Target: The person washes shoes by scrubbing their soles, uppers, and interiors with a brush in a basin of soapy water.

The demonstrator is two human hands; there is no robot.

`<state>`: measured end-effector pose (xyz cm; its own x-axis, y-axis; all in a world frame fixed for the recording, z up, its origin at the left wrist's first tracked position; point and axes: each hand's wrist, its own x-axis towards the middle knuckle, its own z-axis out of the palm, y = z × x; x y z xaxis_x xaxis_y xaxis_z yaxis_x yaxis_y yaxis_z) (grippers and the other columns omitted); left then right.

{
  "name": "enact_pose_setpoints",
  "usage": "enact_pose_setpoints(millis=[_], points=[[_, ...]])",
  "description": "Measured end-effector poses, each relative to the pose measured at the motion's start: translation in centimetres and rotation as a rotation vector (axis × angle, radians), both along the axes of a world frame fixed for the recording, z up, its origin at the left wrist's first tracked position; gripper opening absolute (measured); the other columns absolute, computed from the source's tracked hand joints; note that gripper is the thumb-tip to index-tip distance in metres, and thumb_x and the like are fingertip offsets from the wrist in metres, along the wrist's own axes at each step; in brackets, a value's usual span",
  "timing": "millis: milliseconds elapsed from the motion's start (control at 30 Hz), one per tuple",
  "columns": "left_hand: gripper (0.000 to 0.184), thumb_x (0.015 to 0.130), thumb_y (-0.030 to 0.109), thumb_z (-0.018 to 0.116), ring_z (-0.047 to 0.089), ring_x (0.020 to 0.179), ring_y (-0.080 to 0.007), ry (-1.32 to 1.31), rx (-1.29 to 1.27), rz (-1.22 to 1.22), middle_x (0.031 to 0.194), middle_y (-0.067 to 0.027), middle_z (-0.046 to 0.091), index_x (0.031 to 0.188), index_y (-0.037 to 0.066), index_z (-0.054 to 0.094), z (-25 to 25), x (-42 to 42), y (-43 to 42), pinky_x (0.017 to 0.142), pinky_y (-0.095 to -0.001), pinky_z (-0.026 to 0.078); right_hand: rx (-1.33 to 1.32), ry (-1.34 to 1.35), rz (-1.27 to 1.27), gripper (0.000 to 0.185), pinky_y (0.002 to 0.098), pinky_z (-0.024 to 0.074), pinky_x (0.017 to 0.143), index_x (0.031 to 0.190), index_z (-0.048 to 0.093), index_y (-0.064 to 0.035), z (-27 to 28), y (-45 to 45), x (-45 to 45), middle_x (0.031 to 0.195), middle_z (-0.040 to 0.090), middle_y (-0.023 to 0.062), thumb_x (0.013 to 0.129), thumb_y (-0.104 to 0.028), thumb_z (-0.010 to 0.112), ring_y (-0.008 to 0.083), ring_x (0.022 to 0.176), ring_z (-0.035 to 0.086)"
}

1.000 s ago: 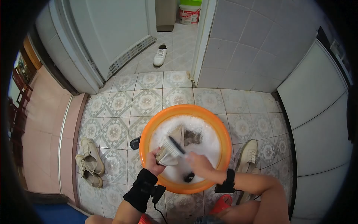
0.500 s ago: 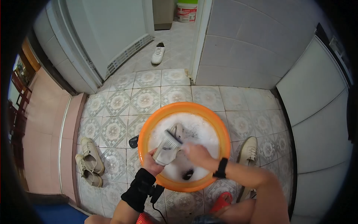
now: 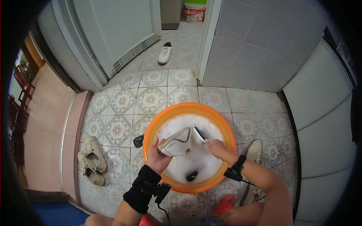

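My left hand (image 3: 158, 156) grips a white shoe (image 3: 176, 146) with dark stripes, tilted above the suds (image 3: 205, 160) in an orange basin (image 3: 149, 148). A scrub brush (image 3: 199, 135) with a white body and a dark edge is held in my right hand (image 3: 218, 148), just right of the shoe and apart from it. Closer to me, a dark opening (image 3: 191, 175), apparently of another shoe, shows through the foam; the rest of it lies hidden under the suds.
Pale shoes (image 3: 95, 155) stand on the tiles to the left, with more (image 3: 254, 151) right of the basin. A black object (image 3: 138, 141) touches the basin's left side. One white shoe (image 3: 164, 53) lies by the open door (image 3: 117, 30), and a bucket (image 3: 194, 13) stands beyond.
The brush has come off the shoe and moved right with my right hand. My left hand has turned the shoe so its striped side faces up. The view has shifted slightly.
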<state>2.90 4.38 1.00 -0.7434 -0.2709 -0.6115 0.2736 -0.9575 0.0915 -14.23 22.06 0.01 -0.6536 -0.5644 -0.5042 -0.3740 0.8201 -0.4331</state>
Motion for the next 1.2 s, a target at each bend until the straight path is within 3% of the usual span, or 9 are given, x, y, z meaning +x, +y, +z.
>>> enact_pose_setpoints(millis=[233,333,433,767,833,867,1033,1167,1200], points=[[0.043,0.092,0.038,0.034,0.047,0.11,-0.0258,0.135,-0.151,0.02,0.122,-0.0105,0.047,0.121,0.007,0.042,1.8,-1.4,0.6,0.097,-0.0423,0.034,-0.397,0.285,0.356,0.032,0.0471,0.0454,0.058,0.091,0.05,-0.0025,9.4,-1.4,6.4,0.067,0.059,0.019,0.087,-0.034,0.044,0.0388,0.065,0.058],[0.043,0.091,0.041,0.038,0.048,0.107,-0.0254,0.067,-0.183,-0.059,0.118,-0.0099,0.05,0.118,0.009,0.044,0.8,-1.4,0.6,0.095,-0.0429,0.036,-0.506,0.435,0.42,0.033,0.0464,0.0453,0.053,0.091,0.051,-0.004,5.2,-1.0,4.3,0.064,0.058,0.0164,0.087,-0.036,0.044,0.037,0.06,0.058],[0.046,0.09,0.043,0.04,0.048,0.107,-0.0249,-0.144,-0.202,-0.02,0.117,-0.0096,0.05,0.12,0.008,0.042,3.0,-1.3,0.5,0.095,-0.0429,0.036,-0.135,0.463,0.276,0.033,0.0461,0.0453,0.054,0.089,0.051,-0.0048,2.8,1.1,0.0,0.063,0.058,0.017,0.087,-0.037,0.044,0.0352,0.061,0.059],[0.039,0.093,0.044,0.028,0.047,0.106,-0.0263,0.033,-0.3,-0.045,0.11,-0.0108,0.047,0.102,0.008,0.039,3.8,-1.9,0.3,0.094,-0.0445,0.035,-0.574,0.384,0.311,0.03,0.0458,0.046,0.055,0.086,0.05,-0.0045,4.4,-0.3,3.1,0.064,0.058,0.0183,0.085,-0.035,0.048,0.0366,0.062,0.058],[0.039,0.093,0.044,0.027,0.047,0.106,-0.0261,-0.011,-0.334,-0.016,0.111,-0.0108,0.047,0.102,0.009,0.039,3.5,-1.2,-0.4,0.094,-0.0446,0.035,-0.11,0.392,0.209,0.026,0.044,0.046,0.053,0.086,0.048,-0.005,2.6,1.4,1.0,0.061,0.056,0.0178,0.082,-0.03,0.053,0.0361,0.061,0.058],[0.05,0.093,0.045,0.022,0.045,0.111,-0.0237,0.018,-0.327,-0.026,0.117,-0.0101,0.047,0.116,0.005,0.04,3.6,-1.1,-0.6,0.096,-0.0409,0.034,-0.168,0.395,0.188,0.025,0.0422,0.0458,0.051,0.087,0.047,-0.0052,4.2,1.3,0.9,0.06,0.056,0.0176,0.081,-0.028,0.056,0.0343,0.059,0.059],[0.035,0.094,0.032,0.033,0.048,0.107,-0.023,0.494,-0.349,-0.141,0.113,-0.009,0.051,0.114,0.006,0.044,1.2,-1.6,-0.3,0.095,-0.0387,0.035,-0.661,0.502,0.387,0.028,0.04,0.0458,0.05,0.088,0.048,-0.0054,9.9,-1.7,4.3,0.062,0.056,0.0146,0.081,-0.031,0.056,0.0318,0.057,0.058],[0.029,0.094,0.028,0.034,0.051,0.1,-0.0203,0.046,-0.315,0.011,0.106,-0.0072,0.053,0.106,0.006,0.048,3.2,-2.1,0.2,0.092,-0.0384,0.037,-0.664,0.536,0.486,0.029,0.0418,0.0459,0.052,0.088,0.048,-0.0062,3.7,0.8,2.0,0.062,0.055,0.0147,0.082,-0.033,0.055,0.0342,0.058,0.057],[0.036,0.094,0.028,0.032,0.048,0.108,-0.0225,0.121,-0.414,-0.003,0.113,-0.0093,0.052,0.117,0.004,0.044,1.9,-1.5,-1.1,0.096,-0.0365,0.035,-0.399,0.49,0.395,0.029,0.0423,0.0459,0.052,0.088,0.048,-0.0059,2.4,2.0,1.6,0.062,0.055,0.015,0.082,-0.034,0.055,0.0346,0.058,0.057]])
